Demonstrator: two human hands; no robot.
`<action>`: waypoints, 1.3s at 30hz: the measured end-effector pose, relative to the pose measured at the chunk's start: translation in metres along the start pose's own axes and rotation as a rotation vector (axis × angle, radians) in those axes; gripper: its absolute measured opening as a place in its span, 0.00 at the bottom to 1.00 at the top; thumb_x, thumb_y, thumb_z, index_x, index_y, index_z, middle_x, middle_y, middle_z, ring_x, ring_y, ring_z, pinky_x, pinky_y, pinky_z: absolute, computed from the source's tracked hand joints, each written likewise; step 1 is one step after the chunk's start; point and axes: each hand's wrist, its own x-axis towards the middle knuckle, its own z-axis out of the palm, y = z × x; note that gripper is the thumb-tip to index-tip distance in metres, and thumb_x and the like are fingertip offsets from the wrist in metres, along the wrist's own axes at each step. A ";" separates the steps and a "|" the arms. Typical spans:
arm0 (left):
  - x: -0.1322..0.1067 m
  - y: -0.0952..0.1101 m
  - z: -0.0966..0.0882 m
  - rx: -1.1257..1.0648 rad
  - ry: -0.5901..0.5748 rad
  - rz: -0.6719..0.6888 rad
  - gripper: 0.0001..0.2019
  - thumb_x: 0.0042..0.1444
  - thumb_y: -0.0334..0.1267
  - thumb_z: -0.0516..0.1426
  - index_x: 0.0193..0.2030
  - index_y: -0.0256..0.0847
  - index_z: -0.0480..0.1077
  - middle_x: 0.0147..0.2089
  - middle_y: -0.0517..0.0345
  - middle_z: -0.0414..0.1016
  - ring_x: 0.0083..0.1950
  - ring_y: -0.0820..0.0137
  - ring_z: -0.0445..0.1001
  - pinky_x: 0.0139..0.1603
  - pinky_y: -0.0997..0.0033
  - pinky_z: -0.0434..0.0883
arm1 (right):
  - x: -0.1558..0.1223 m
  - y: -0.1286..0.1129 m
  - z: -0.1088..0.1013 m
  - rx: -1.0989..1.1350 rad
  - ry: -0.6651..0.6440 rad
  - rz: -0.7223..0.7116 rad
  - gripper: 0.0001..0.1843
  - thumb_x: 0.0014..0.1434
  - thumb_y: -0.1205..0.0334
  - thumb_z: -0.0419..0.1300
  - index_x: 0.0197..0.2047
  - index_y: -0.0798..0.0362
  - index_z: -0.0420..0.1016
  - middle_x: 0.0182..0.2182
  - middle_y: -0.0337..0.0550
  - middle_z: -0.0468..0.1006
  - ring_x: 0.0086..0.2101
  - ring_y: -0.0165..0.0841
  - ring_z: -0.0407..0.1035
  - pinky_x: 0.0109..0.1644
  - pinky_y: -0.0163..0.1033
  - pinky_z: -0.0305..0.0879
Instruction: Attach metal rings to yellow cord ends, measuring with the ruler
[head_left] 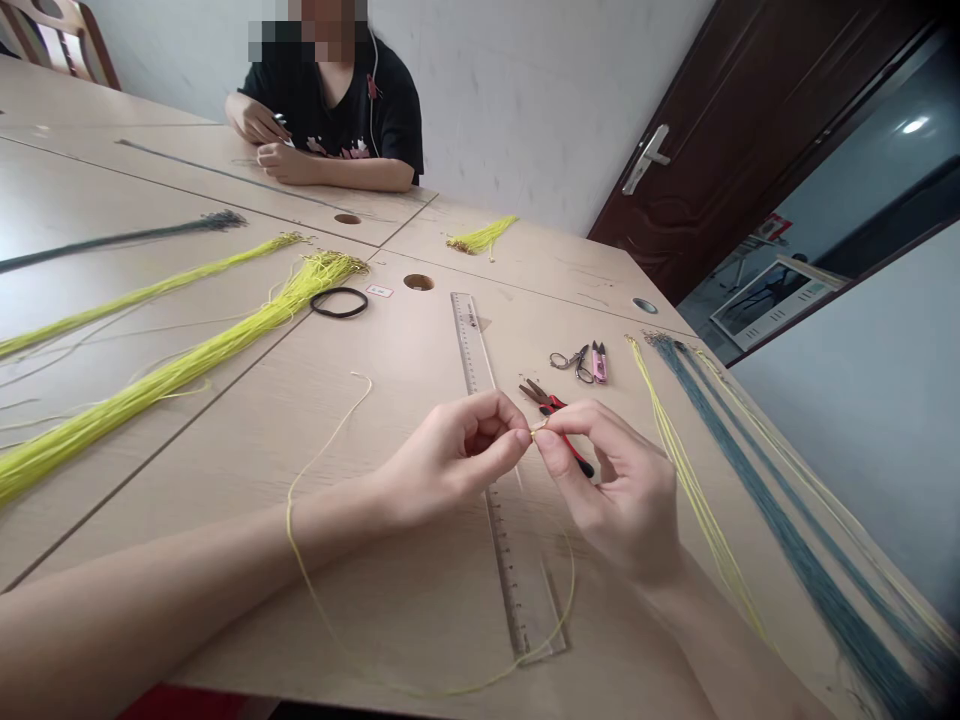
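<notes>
My left hand (454, 450) and my right hand (619, 490) meet above the pale wooden table (315, 430), their fingertips pinching a small gold-coloured metal fitting (538, 430) on a thin yellow cord (315, 560). The cord loops loosely across the table, past my left wrist and over a clear plastic ruler (517, 570). Just beneath my right hand lie red-handled pliers (555, 408). Part of the pliers is hidden by my fingers.
Small scissors (570, 362) and pink-handled thread snips (598, 362) lie beyond the pliers. Long yellow cord bundles (165, 400) lie to the left, with blue-grey ones (787, 520) to the right. A black elastic band (339, 302) lies nearby. A seated person's hands (270, 140) rest at the far table.
</notes>
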 end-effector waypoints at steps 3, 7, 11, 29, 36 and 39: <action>-0.001 -0.002 0.000 0.066 -0.011 0.060 0.08 0.60 0.37 0.51 0.32 0.35 0.62 0.22 0.68 0.56 0.22 0.82 0.52 0.20 0.82 0.53 | -0.001 -0.001 0.000 0.080 -0.010 0.115 0.04 0.56 0.70 0.58 0.30 0.54 0.68 0.26 0.33 0.69 0.28 0.22 0.64 0.34 0.30 0.62; -0.002 -0.008 -0.002 0.342 0.032 0.208 0.04 0.59 0.33 0.52 0.33 0.36 0.64 0.22 0.68 0.59 0.22 0.82 0.55 0.22 0.84 0.56 | -0.001 -0.002 -0.001 0.126 -0.056 0.260 0.06 0.57 0.67 0.58 0.28 0.54 0.69 0.24 0.32 0.69 0.27 0.23 0.63 0.32 0.31 0.60; -0.001 -0.010 -0.001 0.449 0.100 0.275 0.03 0.57 0.29 0.53 0.32 0.36 0.64 0.20 0.70 0.57 0.21 0.83 0.52 0.20 0.85 0.53 | 0.000 -0.002 -0.001 0.127 -0.083 0.276 0.05 0.58 0.66 0.57 0.30 0.53 0.70 0.26 0.33 0.71 0.29 0.24 0.65 0.33 0.31 0.61; -0.001 -0.002 0.001 0.164 0.010 0.096 0.05 0.58 0.34 0.51 0.31 0.36 0.62 0.21 0.69 0.56 0.20 0.82 0.51 0.18 0.82 0.51 | 0.002 -0.003 -0.002 -0.142 -0.019 -0.137 0.05 0.56 0.74 0.56 0.31 0.56 0.68 0.26 0.38 0.70 0.30 0.25 0.65 0.35 0.33 0.62; -0.001 -0.006 -0.003 0.269 -0.004 0.170 0.05 0.57 0.32 0.51 0.31 0.36 0.63 0.20 0.69 0.56 0.21 0.82 0.53 0.20 0.82 0.53 | 0.001 -0.003 -0.002 -0.231 -0.012 -0.187 0.04 0.56 0.73 0.56 0.32 0.56 0.68 0.25 0.39 0.72 0.28 0.26 0.65 0.34 0.34 0.63; -0.002 -0.005 -0.001 0.238 0.018 0.118 0.05 0.57 0.32 0.51 0.31 0.36 0.63 0.21 0.68 0.58 0.21 0.82 0.53 0.19 0.82 0.52 | 0.001 0.000 -0.003 -0.247 -0.026 -0.227 0.04 0.56 0.74 0.57 0.33 0.56 0.69 0.25 0.40 0.72 0.28 0.28 0.66 0.35 0.36 0.63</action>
